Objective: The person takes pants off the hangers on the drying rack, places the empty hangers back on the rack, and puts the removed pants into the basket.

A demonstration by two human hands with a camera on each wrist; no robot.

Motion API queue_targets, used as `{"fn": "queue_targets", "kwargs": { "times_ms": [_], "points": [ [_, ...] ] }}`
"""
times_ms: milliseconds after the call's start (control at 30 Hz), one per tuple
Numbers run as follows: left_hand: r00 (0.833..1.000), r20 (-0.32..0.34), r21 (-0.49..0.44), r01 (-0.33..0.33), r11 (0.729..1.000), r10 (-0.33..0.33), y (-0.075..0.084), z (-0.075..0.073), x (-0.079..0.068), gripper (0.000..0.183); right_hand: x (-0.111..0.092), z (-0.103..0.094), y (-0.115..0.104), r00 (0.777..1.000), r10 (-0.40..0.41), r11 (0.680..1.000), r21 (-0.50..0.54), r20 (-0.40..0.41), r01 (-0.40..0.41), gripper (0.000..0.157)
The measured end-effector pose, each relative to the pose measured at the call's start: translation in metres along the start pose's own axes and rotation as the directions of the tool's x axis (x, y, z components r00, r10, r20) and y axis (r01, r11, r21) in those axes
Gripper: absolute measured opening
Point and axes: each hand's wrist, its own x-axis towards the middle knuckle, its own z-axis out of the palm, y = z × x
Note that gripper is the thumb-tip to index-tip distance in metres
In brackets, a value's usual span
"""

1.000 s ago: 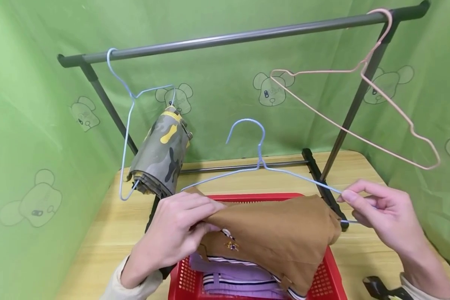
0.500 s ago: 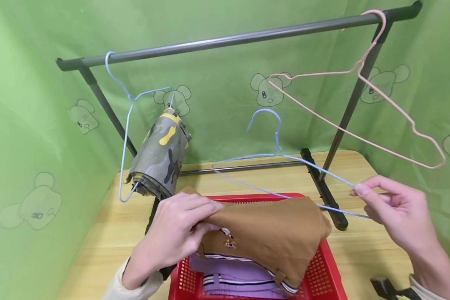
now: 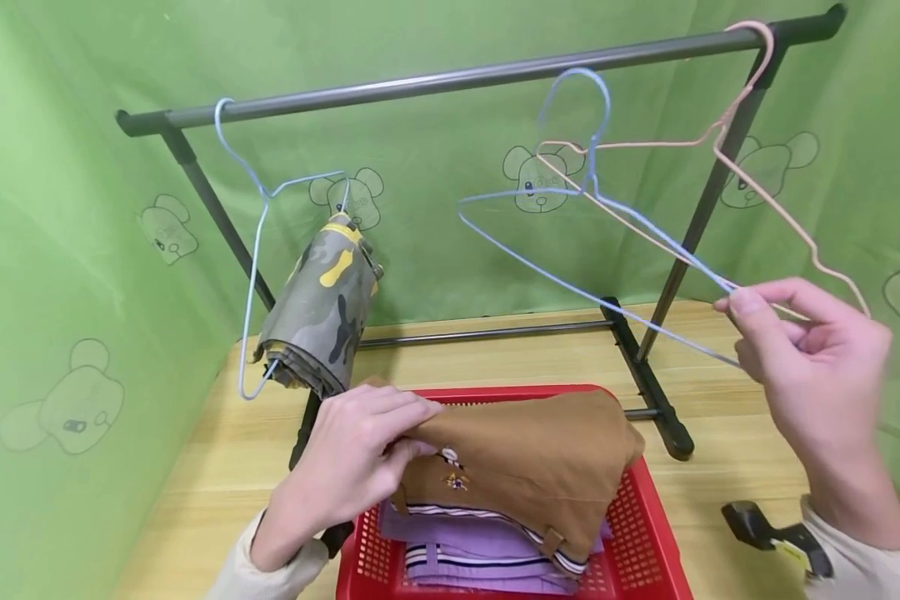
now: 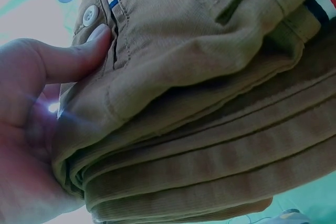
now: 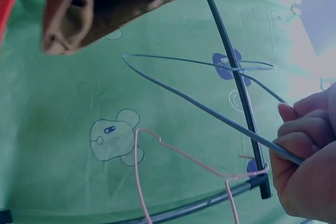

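Note:
My left hand [image 3: 352, 458] grips one end of folded brown trousers [image 3: 525, 450], which show embroidery and a striped inner waistband. In the left wrist view the thumb presses beside a white button on the trousers [image 4: 199, 77]. A bare light-blue wire hanger [image 3: 592, 158] is pinched at its right end by my right hand [image 3: 817, 367]. Its hook overlaps the rack's rail [image 3: 450, 81] in the head view; whether they touch I cannot tell. The right wrist view shows the hanger's bottom wire [image 5: 199, 107] crossing the curled fingers of the right hand [image 5: 310, 161].
A red basket [image 3: 663, 550] under the trousers holds folded purple clothing [image 3: 472, 565]. Camouflage clothing [image 3: 318, 308] hangs on another blue hanger [image 3: 252, 275] at the rack's left. A pink hanger [image 3: 769, 54] hangs at the right. A black object [image 3: 750, 527] lies by my right wrist.
My right hand has raised the blue hanger from behind the trousers up to the rail's height, clear of the cloth. The left hand and trousers stay nearly in place.

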Motion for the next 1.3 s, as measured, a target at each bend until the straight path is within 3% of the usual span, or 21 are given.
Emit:
{"fn": "queue_targets", "kwargs": {
  "times_ms": [267, 533, 667, 767, 867, 1000, 1300],
  "points": [
    [1.0, 0.01, 0.012, 0.019, 1.0, -0.019, -0.003, 0.001, -0.003, 0.026, 0.036, 0.031, -0.002, 0.999, -0.02, 0.992, 0.122, -0.029, 0.024, 0.019],
    [1.0, 0.005, 0.003, 0.02, 1.0, -0.02, -0.005, 0.002, -0.003, 0.026, 0.057, 0.047, 0.008, 0.998, -0.033, 0.996, 0.086, -0.06, 0.038, 0.015],
    [1.0, 0.01, 0.009, 0.027, 1.0, -0.027, -0.005, 0.002, -0.003, 0.026, 0.051, 0.044, 0.012, 1.0, -0.005, 0.988, -0.155, -0.031, 0.0, 0.015],
    [0.999, 0.01, 0.014, 0.031, 0.999, -0.031, -0.006, 0.002, -0.003, 0.027, 0.046, 0.041, 0.015, 1.0, 0.012, 0.931, -0.365, 0.008, -0.008, 0.017],
    [0.999, 0.009, 0.013, 0.032, 0.999, -0.032, -0.005, 0.002, -0.003, 0.027, 0.041, 0.038, 0.019, 0.999, 0.032, 0.899, -0.437, 0.035, -0.013, 0.018],
    [0.999, 0.013, 0.014, 0.038, 0.999, -0.038, -0.005, 0.002, -0.002, 0.028, 0.034, 0.034, 0.025, 0.997, 0.05, 0.907, -0.421, 0.052, -0.023, 0.019],
    [0.998, 0.036, 0.018, 0.057, 0.998, -0.058, -0.002, 0.0, -0.004, 0.027, 0.026, 0.031, 0.036, 0.997, 0.052, 0.96, -0.278, 0.063, -0.033, 0.02]
  ]
}}
